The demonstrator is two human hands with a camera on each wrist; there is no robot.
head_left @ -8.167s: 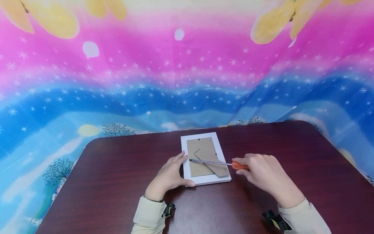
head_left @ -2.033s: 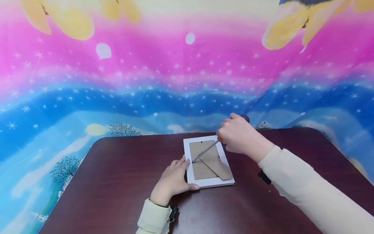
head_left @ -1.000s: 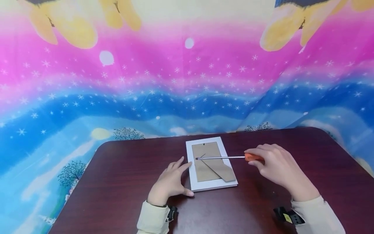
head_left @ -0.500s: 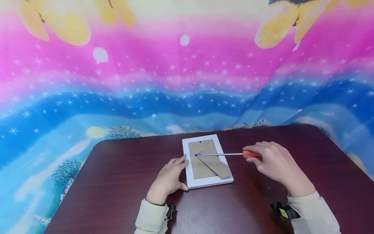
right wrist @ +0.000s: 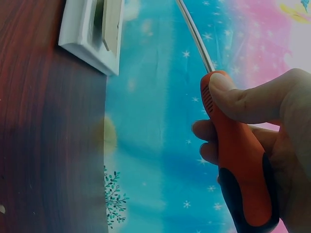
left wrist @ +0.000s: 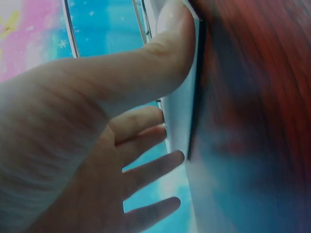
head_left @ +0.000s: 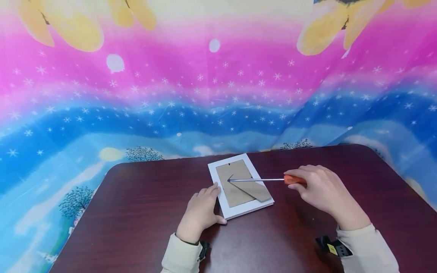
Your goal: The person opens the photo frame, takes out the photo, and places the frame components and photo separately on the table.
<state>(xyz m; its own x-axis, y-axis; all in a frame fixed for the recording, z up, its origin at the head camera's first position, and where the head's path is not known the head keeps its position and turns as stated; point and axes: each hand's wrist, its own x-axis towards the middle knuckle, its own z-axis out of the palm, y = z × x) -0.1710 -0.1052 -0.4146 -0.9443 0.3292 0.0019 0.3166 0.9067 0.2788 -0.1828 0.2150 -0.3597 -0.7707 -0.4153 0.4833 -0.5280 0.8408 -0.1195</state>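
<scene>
A white picture frame [head_left: 235, 210] lies back up on the table, turned slightly, with a brown backing board [head_left: 235, 167] and a folded stand leg [head_left: 256, 190]. My left hand [head_left: 199, 210] rests along its left side, thumb at the near left corner. In the left wrist view, the fingers [left wrist: 150, 165] are fairly straight and spread, and two reach the frame's edge. My right hand [head_left: 321, 193] grips the orange-and-black handle of a screwdriver [head_left: 294, 179]. The shaft lies nearly level over the board, its tip near the leg's upper end; whether it touches cannot be told.
The dark red-brown table [head_left: 143, 204] has rounded far corners. A colourful printed cloth [head_left: 191, 87] hangs behind it and at its sides. Black straps, one a right wrist strap [head_left: 332, 246], circle both wrists.
Two seconds ago my right hand was raised, the screwdriver slanting down to the board's left edge; it has since lowered to the right. In the last half second, the frame has turned counterclockwise.
</scene>
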